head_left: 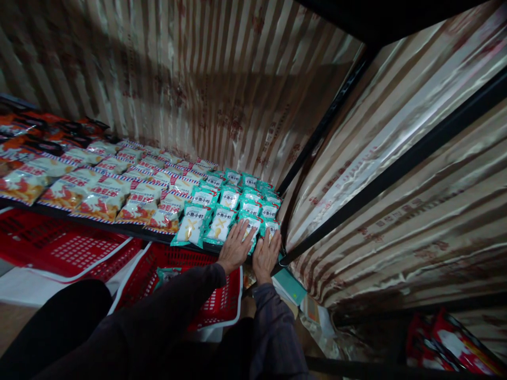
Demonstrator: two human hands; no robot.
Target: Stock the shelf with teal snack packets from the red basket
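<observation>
Rows of teal-and-white snack packets (222, 224) lie at the right end of a dark shelf, beside larger white-and-orange snack bags (99, 196). My left hand (236, 246) rests with fingers spread on a front-row teal packet (250, 224). Just to its right, my right hand (266, 256) lies with fingers extended on the corner packet (271, 227). Both hands press from above and toward the front edge; neither is wrapped round a packet. The palms' undersides are hidden.
Red baskets (233, 295) stand below the shelf, one with a teal packet (168, 274) inside. A black post (317, 142) and slanted bar (380, 174) border the right. Orange-black bags (39, 134) lie far left, red bags (455, 343) lower right.
</observation>
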